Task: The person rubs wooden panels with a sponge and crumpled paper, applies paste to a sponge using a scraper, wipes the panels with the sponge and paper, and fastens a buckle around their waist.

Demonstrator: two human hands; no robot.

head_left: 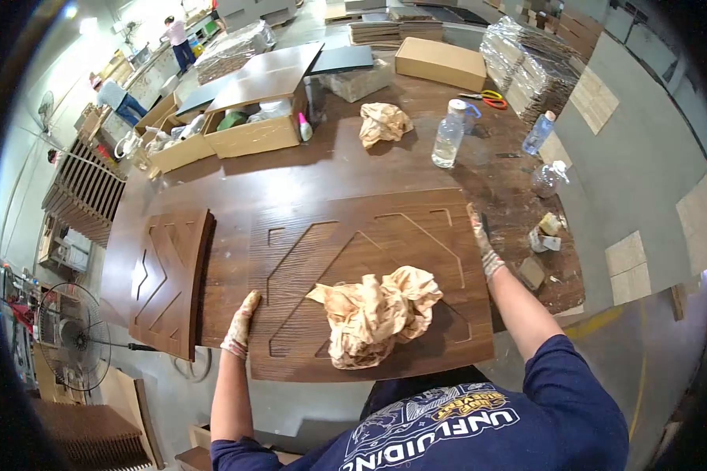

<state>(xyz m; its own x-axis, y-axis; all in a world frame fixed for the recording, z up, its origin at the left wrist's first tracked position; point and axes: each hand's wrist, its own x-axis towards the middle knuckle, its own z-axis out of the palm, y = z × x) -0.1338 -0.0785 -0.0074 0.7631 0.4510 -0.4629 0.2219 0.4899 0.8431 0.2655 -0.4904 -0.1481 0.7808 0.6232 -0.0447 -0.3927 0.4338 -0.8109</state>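
Observation:
A brown wood-grain panel (369, 365) with grooved line patterns lies in front of me, its near edge reaching over the table's front edge. My left hand (240, 323), in a pale work glove, grips the panel's left edge. Also gloved, my right hand (485, 242) holds the right edge, further up. A crumpled piece of tan paper or cloth (377, 314) rests on the panel between my hands, touched by neither. The undersides of both hands' grips are hidden by the panel.
On the left is a stack of similar panels (169, 282). Beyond stand open cardboard boxes (251, 140), another crumpled tan wad (383, 124), a clear bottle (448, 137) and scissors (493, 99). A spray bottle (548, 179) and small blocks (531, 272) line the right side.

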